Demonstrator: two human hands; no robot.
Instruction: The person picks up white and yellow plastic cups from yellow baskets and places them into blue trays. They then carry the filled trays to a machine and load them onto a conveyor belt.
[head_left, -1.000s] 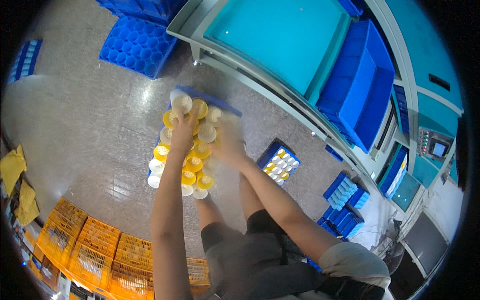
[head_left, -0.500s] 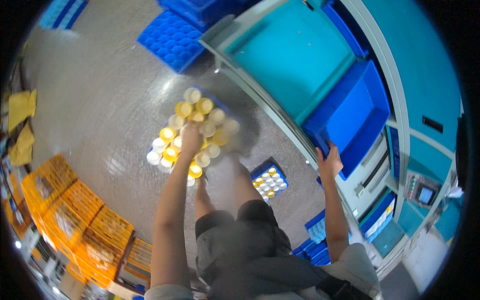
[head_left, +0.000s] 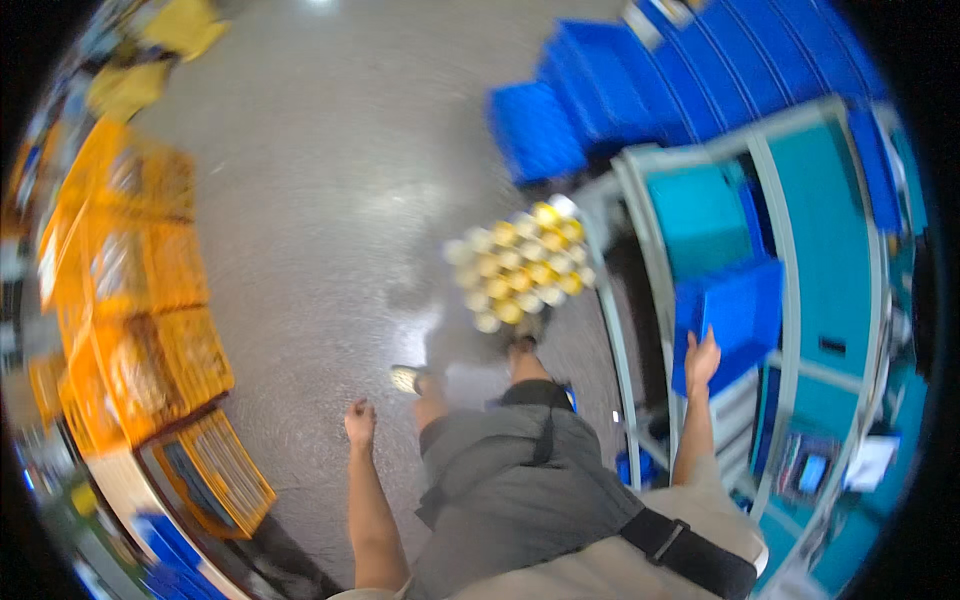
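My right hand (head_left: 703,360) grips the near edge of a blue plastic bin (head_left: 745,315), with its thumb inside. The bin rests tilted on the teal machine's side shelf. Away from everything, my left hand (head_left: 360,423) hangs over the floor; its fingers are loosely bent and a little apart, with nothing visible in them. Ahead of my feet stands a cluster of round yellow and white cup-like pieces (head_left: 520,262), packed in rows and blurred by motion. What supports them is mostly hidden.
Orange crates (head_left: 150,270) are stacked along the left, above a slatted orange crate (head_left: 215,475). Blue bins (head_left: 640,80) line the far right beside a dimpled blue tray (head_left: 537,132). The teal machine (head_left: 695,215) with metal rails borders my right side.
My left hand has come off the cup-like pieces and moved back to the left. The view has turned left and shifted. My right hand still holds the blue bin.
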